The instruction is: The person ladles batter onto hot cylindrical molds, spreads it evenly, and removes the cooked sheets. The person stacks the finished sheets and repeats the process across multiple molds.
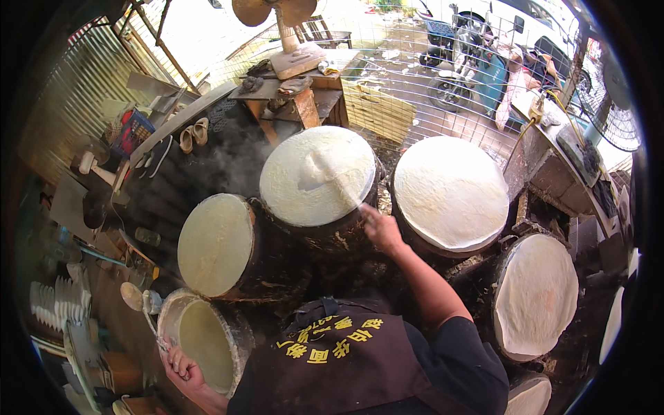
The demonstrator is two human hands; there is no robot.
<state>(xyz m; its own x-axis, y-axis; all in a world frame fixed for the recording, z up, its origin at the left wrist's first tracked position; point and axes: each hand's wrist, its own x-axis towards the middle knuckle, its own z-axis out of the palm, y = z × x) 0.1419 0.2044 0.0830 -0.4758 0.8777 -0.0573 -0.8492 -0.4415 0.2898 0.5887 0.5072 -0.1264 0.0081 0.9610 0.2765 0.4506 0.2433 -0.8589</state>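
My R fingers (370, 213) are clenched on a thin pale stick (344, 190), motion-blurred, far end over the mid of the centre dark round drum (339, 235). Cream rough-textured disc (287, 187) tops it, w/ a raised smear near mid; can't tell how deep it goes.
My L fingers (178, 363) grip the handle of a long brownish round-bowled ladle (131, 296), bowl up & outside the open crusty-rimmed round vat (181, 308) at lower L. Vat holds pale yellow-green liquid (211, 346), surface below rim.
Other dark drums: L one w/ flat pale greenish-cream top (216, 245), R one w/ thick white top (449, 194), far R w/ wrinkled cream top (536, 297), edge drooping.
Beyond centre drum: low brown wooden desk (325, 83) w/ cloths & brown-bladed fan (287, 31). Motorbike (456, 76) behind wire mesh, upper R. Haze blurs bg L of centre drum. My dark brown apron (339, 373) blocks lower mid.
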